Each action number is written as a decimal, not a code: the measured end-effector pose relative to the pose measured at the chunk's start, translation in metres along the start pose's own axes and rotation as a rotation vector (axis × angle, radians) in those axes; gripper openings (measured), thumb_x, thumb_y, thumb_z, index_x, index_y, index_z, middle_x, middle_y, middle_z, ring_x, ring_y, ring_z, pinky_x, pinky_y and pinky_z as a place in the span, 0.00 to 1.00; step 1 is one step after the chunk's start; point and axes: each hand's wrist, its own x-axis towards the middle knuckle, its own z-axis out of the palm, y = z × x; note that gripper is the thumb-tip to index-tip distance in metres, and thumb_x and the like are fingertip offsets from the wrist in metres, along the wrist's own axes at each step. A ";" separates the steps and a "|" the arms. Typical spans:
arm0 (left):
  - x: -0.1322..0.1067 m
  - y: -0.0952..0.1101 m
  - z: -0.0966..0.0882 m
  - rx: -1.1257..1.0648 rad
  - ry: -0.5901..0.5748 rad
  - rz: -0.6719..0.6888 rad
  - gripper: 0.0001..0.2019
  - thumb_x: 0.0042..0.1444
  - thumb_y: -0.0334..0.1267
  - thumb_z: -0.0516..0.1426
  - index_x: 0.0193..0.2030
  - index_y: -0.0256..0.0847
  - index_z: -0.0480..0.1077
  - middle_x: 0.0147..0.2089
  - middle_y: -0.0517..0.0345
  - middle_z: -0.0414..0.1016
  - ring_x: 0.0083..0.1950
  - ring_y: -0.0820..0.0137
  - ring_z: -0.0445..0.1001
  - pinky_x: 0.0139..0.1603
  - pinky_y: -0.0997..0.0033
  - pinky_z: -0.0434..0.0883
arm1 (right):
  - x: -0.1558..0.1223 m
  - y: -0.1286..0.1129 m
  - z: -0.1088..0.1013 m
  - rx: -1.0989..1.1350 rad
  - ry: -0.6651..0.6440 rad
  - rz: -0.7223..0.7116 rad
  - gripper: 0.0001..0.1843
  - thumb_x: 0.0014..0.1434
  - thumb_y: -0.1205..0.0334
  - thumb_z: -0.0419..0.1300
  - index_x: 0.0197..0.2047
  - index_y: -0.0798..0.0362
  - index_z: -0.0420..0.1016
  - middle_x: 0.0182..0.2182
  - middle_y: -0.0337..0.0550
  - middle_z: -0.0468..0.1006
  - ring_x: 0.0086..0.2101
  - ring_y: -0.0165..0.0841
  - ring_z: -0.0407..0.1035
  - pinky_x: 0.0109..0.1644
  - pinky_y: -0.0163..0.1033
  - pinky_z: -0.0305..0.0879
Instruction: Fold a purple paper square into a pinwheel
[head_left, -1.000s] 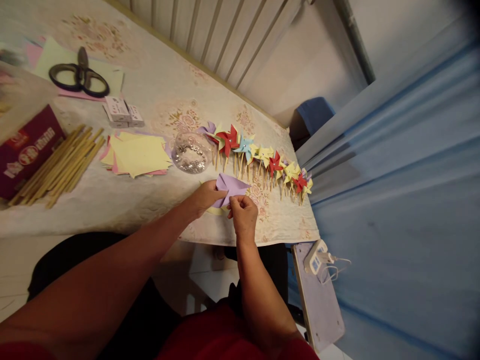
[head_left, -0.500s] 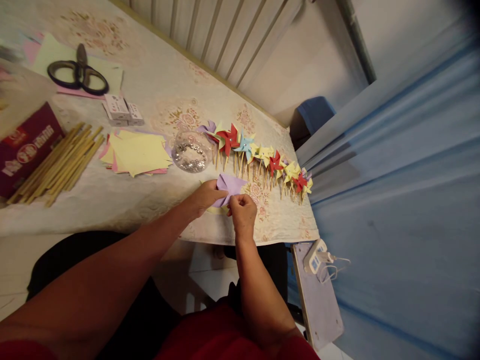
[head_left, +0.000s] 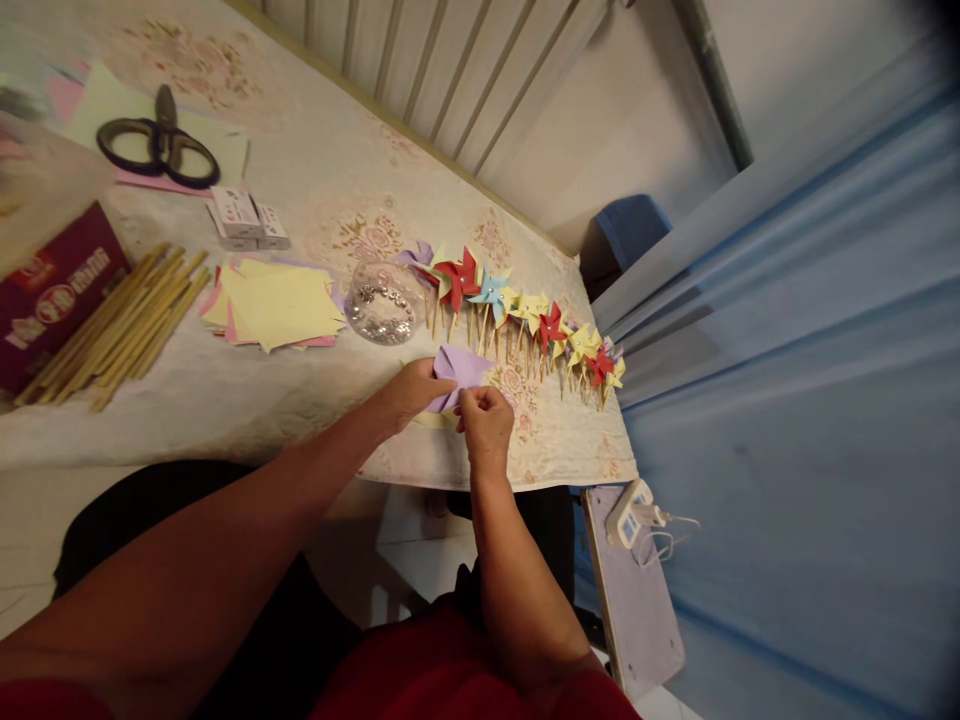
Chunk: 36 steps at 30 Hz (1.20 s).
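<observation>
A purple paper pinwheel [head_left: 463,368], its blades partly folded toward the middle, is between my two hands near the table's front edge. My left hand [head_left: 411,393] grips its left side, thumb on top of the paper. At its lower right edge my right hand [head_left: 486,415] pinches a corner with thumb and index finger. A piece of pale yellow paper [head_left: 435,420] shows below the purple one. Just beyond lies a clear round dish [head_left: 383,303] of small shiny metal pieces. Beside the dish runs a row of finished pinwheels [head_left: 529,308] on sticks, in red, yellow, blue and purple.
On the left are a stack of coloured paper [head_left: 274,303], a bundle of thin sticks [head_left: 124,325], a purple box [head_left: 56,295], small white boxes [head_left: 244,218] and scissors [head_left: 159,145] on paper. A power strip [head_left: 630,512] rests on a stool right of the table.
Almost nothing differs. Both hands stay on the purple paper; the right fingers have shifted very slightly.
</observation>
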 end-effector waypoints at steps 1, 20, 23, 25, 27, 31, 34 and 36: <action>0.000 0.000 0.000 0.006 0.001 0.004 0.09 0.40 0.33 0.60 0.32 0.36 0.71 0.28 0.62 0.72 0.28 0.74 0.67 0.31 0.74 0.62 | 0.000 0.000 0.000 -0.001 -0.001 -0.004 0.09 0.51 0.56 0.59 0.24 0.50 0.69 0.18 0.31 0.68 0.17 0.27 0.62 0.22 0.33 0.57; -0.001 0.009 -0.006 0.084 -0.093 -0.009 0.10 0.40 0.34 0.60 0.32 0.35 0.74 0.30 0.60 0.75 0.30 0.72 0.69 0.32 0.74 0.63 | 0.032 -0.010 -0.046 -0.024 0.149 -0.192 0.25 0.50 0.48 0.65 0.47 0.55 0.76 0.37 0.45 0.78 0.35 0.32 0.71 0.41 0.38 0.68; 0.000 0.008 -0.009 0.154 -0.172 -0.005 0.11 0.40 0.35 0.60 0.33 0.35 0.75 0.29 0.59 0.75 0.28 0.71 0.67 0.30 0.74 0.60 | 0.049 -0.018 -0.063 0.047 -0.075 -0.172 0.25 0.46 0.51 0.69 0.46 0.54 0.77 0.39 0.45 0.80 0.38 0.35 0.73 0.44 0.40 0.70; 0.000 0.006 -0.010 0.207 -0.223 0.009 0.11 0.40 0.35 0.60 0.34 0.36 0.76 0.29 0.60 0.75 0.28 0.71 0.67 0.29 0.74 0.59 | 0.055 -0.023 -0.067 0.072 -0.284 -0.116 0.21 0.45 0.52 0.70 0.40 0.54 0.79 0.34 0.42 0.81 0.35 0.33 0.73 0.42 0.39 0.70; 0.000 0.004 -0.010 0.255 -0.260 0.024 0.11 0.40 0.34 0.59 0.34 0.37 0.76 0.29 0.60 0.75 0.28 0.70 0.67 0.29 0.73 0.59 | 0.056 -0.028 -0.066 0.042 -0.462 -0.072 0.17 0.44 0.52 0.71 0.34 0.54 0.79 0.29 0.39 0.80 0.30 0.30 0.71 0.38 0.37 0.68; 0.000 0.003 -0.010 0.304 -0.277 0.034 0.09 0.39 0.33 0.59 0.31 0.39 0.76 0.26 0.61 0.73 0.26 0.71 0.65 0.28 0.73 0.58 | 0.052 -0.029 -0.057 -0.080 -0.628 -0.028 0.14 0.42 0.53 0.71 0.27 0.55 0.78 0.23 0.36 0.77 0.25 0.28 0.67 0.30 0.33 0.63; -0.001 0.004 -0.010 0.327 -0.296 0.046 0.07 0.39 0.33 0.59 0.29 0.39 0.75 0.24 0.62 0.71 0.25 0.72 0.63 0.26 0.74 0.57 | 0.052 -0.025 -0.051 -0.131 -0.702 -0.014 0.12 0.43 0.55 0.69 0.25 0.55 0.78 0.19 0.34 0.73 0.21 0.26 0.62 0.26 0.31 0.58; -0.002 0.005 -0.010 0.366 -0.302 0.060 0.07 0.40 0.34 0.59 0.29 0.39 0.75 0.25 0.62 0.71 0.25 0.72 0.63 0.26 0.74 0.57 | 0.052 -0.022 -0.049 -0.160 -0.739 -0.019 0.11 0.44 0.56 0.68 0.26 0.56 0.79 0.18 0.33 0.72 0.20 0.25 0.60 0.25 0.30 0.55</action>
